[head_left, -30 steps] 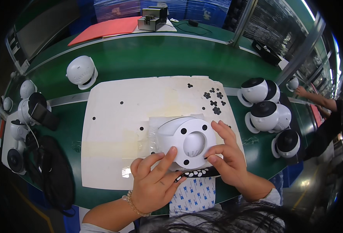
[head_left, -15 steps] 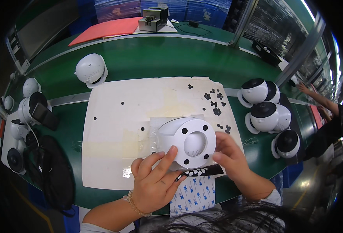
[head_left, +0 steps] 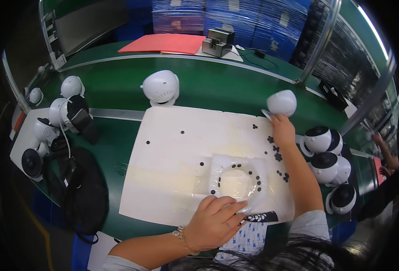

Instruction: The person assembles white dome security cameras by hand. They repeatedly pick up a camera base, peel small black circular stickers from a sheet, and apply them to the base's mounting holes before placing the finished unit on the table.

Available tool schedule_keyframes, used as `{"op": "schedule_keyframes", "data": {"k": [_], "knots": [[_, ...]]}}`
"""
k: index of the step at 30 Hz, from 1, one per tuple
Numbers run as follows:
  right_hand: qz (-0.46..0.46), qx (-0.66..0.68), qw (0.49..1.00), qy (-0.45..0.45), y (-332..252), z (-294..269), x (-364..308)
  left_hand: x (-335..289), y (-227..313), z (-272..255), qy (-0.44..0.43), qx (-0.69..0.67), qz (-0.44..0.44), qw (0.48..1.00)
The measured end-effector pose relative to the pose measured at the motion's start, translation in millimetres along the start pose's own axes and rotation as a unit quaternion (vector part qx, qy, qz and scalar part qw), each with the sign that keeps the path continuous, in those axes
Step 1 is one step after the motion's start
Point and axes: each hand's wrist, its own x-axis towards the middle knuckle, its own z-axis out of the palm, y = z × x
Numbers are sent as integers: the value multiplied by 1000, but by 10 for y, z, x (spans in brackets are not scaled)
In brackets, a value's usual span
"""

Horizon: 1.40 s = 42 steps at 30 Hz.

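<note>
Beyond the board's (head_left: 163, 180) right corner, 1 camera (head_left: 282, 103) is standing at the right hand's (head_left: 282, 128) curled fingers, hold unclear; the left hand (head_left: 213, 226) is bending over the strip (head_left: 267, 217), grip hidden; the ring (head_left: 218, 163) is bearing dots (head_left: 259, 183).

head-worn view (fisheye), looking down at hands (head_left: 214, 224)

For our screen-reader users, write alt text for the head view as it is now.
A person's right hand touches a rounded white device on a green table, beyond a white board. The left hand is beside a white-patterned black strip near the board's closest edge; black dots lie scattered on the board.
</note>
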Motion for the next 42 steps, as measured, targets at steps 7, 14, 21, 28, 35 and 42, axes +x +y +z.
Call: {"op": "schedule_keyframes", "data": {"k": [7, 14, 21, 28, 35, 42], "knots": [[-99, -115, 952, -265, -596, 245, 775, -146, -51, 125, -87, -50, 57, 993], [-207, 240, 948, -36, -2573, 770, 1069, -189, -130, 203, -88, -45, 57, 993], [-61, 329, 941, -51, -1976, 515, 1448, -192, -142, 191, -80, -44, 73, 993], [137, 550, 819, -91, -1176, -738, 785, -129, -26, 115, -87, -45, 49, 994], [299, 754, 565, -152, -1017, -1577, -472, -52, -51, 31, -70, -77, -63, 993], [225, 550, 791, -146, -1041, -1659, -820, 16, 4, -29, -88, -72, -95, 989]]}}
